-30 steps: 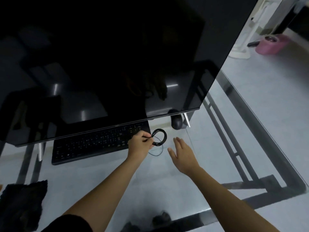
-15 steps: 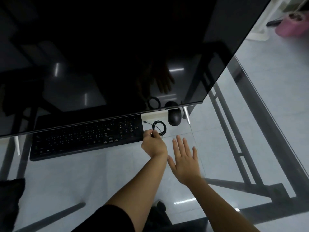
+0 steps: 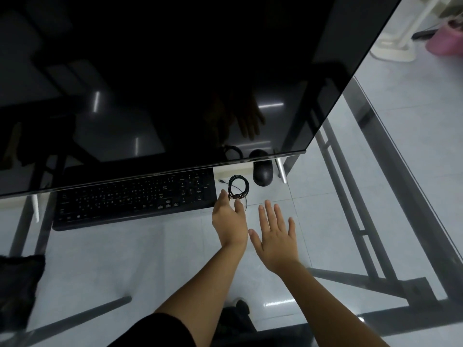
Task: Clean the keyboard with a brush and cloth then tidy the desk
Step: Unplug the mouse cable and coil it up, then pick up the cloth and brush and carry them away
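Keyboard (image 3: 135, 199) one, coiled cable (image 3: 247, 187) one, mouse (image 3: 262, 175) one, left hand (image 3: 229, 219), right hand (image 3: 275, 236)

The left hand (image 3: 229, 221) and right hand (image 3: 275, 236) are bare, and so are both arms up to the elbow. A black sleeve (image 3: 155, 331) covers the left upper arm. Lower down, a dim dark shape is possibly a shoe (image 3: 241, 306).

The scene is dimly lit, brightest toward 2 o'clock. Glare streaks are mirrored in the monitor (image 3: 150, 78).
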